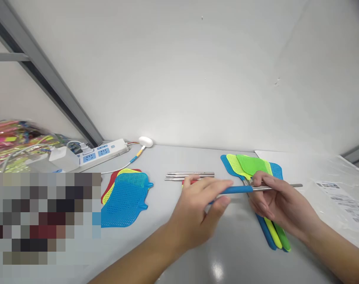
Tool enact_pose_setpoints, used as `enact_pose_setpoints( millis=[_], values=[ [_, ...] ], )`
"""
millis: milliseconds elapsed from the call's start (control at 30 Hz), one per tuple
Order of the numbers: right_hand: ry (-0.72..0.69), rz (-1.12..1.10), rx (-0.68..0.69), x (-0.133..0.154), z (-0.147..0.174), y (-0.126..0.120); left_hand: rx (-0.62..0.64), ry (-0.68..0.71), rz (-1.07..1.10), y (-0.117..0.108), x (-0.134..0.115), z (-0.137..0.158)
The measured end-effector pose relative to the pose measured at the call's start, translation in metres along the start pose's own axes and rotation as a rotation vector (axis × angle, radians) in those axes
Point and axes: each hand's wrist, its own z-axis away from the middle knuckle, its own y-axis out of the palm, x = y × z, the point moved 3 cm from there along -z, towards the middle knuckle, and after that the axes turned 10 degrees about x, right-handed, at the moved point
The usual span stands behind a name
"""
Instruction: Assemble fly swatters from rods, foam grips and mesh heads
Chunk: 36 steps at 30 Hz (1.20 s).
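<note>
My left hand (198, 211) is closed around a blue handle (237, 190). A thin metal rod (274, 188) runs out of that handle to the right, and the fingers of my right hand (281, 203) pinch it. Under my right hand lie assembled fly swatters (256, 165) with green, yellow and blue mesh heads; their coloured handles (269, 232) point toward me. Left of my left hand is a stack of loose swatter heads (124, 201) in blue, yellow and red. Several metal rods (189, 176) lie behind my left hand, with something red partly hidden below them.
A white power strip (104, 152) with plugged-in adapters (65, 159) stands at the back left, beside a small white device (146, 141) on a cable. Plastic-wrapped colourful items (16, 138) are piled at far left. On the right lies clear plastic wrapping (339, 185) with a printed label.
</note>
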Motion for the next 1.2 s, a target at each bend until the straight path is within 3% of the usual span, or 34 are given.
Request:
enact_pose_setpoints(
  millis=[167, 267, 333, 467, 533, 633, 767, 867, 1033, 1133, 1200],
  values=[
    [-0.017, 0.063, 0.071, -0.001, -0.001, -0.001, -0.358, -0.046, 0.376, -0.026, 0.022, -0.007],
    [-0.007, 0.142, 0.179, -0.006, 0.002, 0.005, -0.466, -0.044, 0.489, -0.039, 0.028, -0.012],
    [-0.023, 0.197, 0.215, -0.008, 0.004, 0.01, -0.369, -0.095, 0.46, -0.038, 0.026, -0.014],
    [-0.087, 0.245, 0.116, -0.01, 0.005, 0.009, 0.14, -0.165, 0.023, -0.008, 0.012, -0.008],
    [-0.096, 0.238, 0.016, -0.008, 0.003, 0.005, 0.293, -0.177, -0.185, 0.01, 0.008, -0.002],
    [-0.146, 0.202, -0.156, -0.003, -0.001, -0.003, 0.346, -0.202, -0.292, 0.025, 0.004, 0.004],
    [-0.28, 0.161, -0.388, 0.006, -0.001, -0.014, 0.375, -0.262, -0.318, 0.025, 0.004, 0.004],
    [-0.322, 0.167, -0.448, 0.01, 0.0, -0.017, 0.365, -0.291, -0.331, 0.022, 0.005, 0.003],
    [-0.312, 0.2, -0.334, 0.012, 0.002, -0.017, 0.248, -0.213, -0.143, 0.023, 0.009, 0.007],
    [-0.289, 0.336, -0.215, 0.016, 0.006, -0.021, -0.007, -0.135, 0.09, 0.012, 0.017, 0.007],
    [-0.261, 0.553, -0.157, 0.019, 0.008, -0.022, -0.223, -0.06, 0.277, -0.002, 0.023, 0.004]
  ],
)
